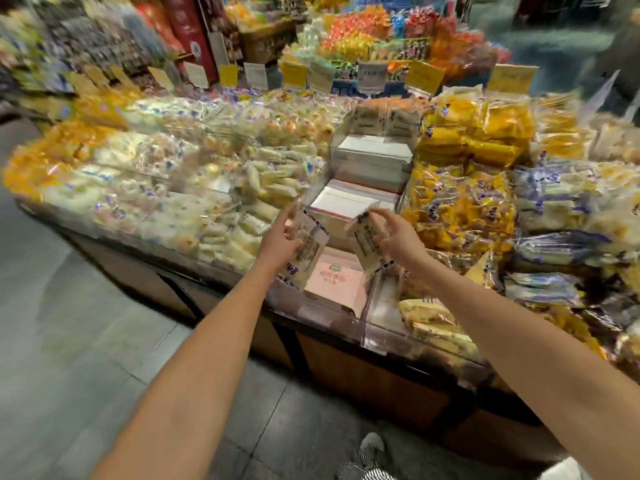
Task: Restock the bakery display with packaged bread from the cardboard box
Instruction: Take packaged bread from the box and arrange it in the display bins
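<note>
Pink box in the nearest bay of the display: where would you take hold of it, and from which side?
From above, probably by its near and far edges: the pink box lies flat between clear dividers close along its sides. The left hand and right hand each hold a bread pack, so free one first.

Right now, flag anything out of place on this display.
The middle lane stands out: bare white boxes and a pink box show, while bread is heaped either side. Nothing looks spilled.
</note>
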